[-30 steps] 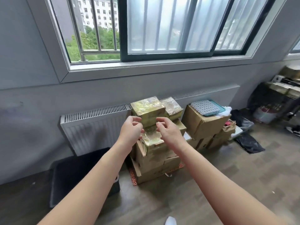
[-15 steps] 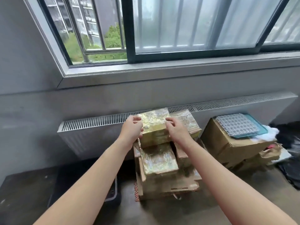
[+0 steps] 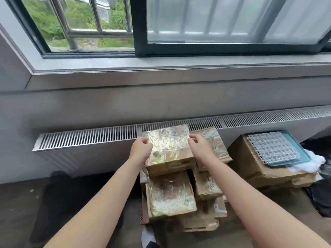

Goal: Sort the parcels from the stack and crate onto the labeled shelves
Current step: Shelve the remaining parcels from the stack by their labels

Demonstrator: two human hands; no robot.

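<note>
Centre of the frame: your left hand and right hand flank the top parcel. Fingers of both clamp its sides, above the stack.

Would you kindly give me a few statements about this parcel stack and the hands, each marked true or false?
1. The left hand and right hand grip opposite sides of the top film-wrapped cardboard parcel. True.
2. The white lattice mat lies on the grey slatted radiator grille. False: it lies on a teal tray atop a large brown cardboard box.
3. A second film-wrapped parcel sits lower in the stack. True.
4. The gripped parcel rests on the windowsill. False: it is at the stack's top.
</note>
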